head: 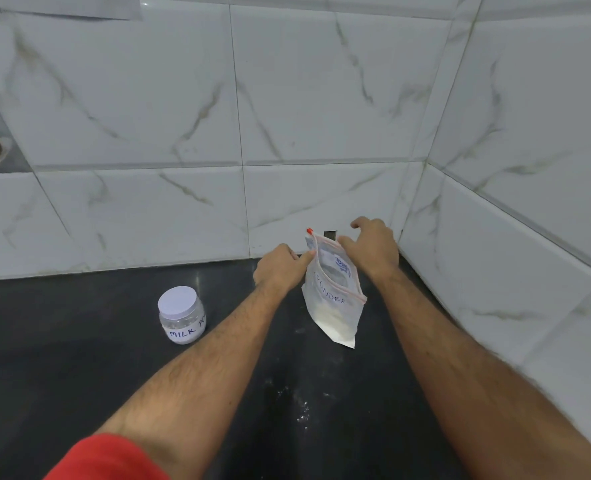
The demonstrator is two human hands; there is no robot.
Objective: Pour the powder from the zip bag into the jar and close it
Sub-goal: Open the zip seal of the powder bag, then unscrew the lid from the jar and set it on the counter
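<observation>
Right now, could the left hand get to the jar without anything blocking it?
Probably yes. The jar stands alone on the counter, left of the left hand, which now pinches the zip bag and must release first.

The zip bag (334,299) stood upright on the dark worktop (79,358), far right near the tiled corner, its base towards the viewer. It was clear plastic with a red zip strip and a red slider at its far end, hand-lettered "POWDER", with pale powder settled in the bottom. The jar (182,315) stood upright well to its left, clear-walled, white lid on, labelled "MILK PO…".
</observation>
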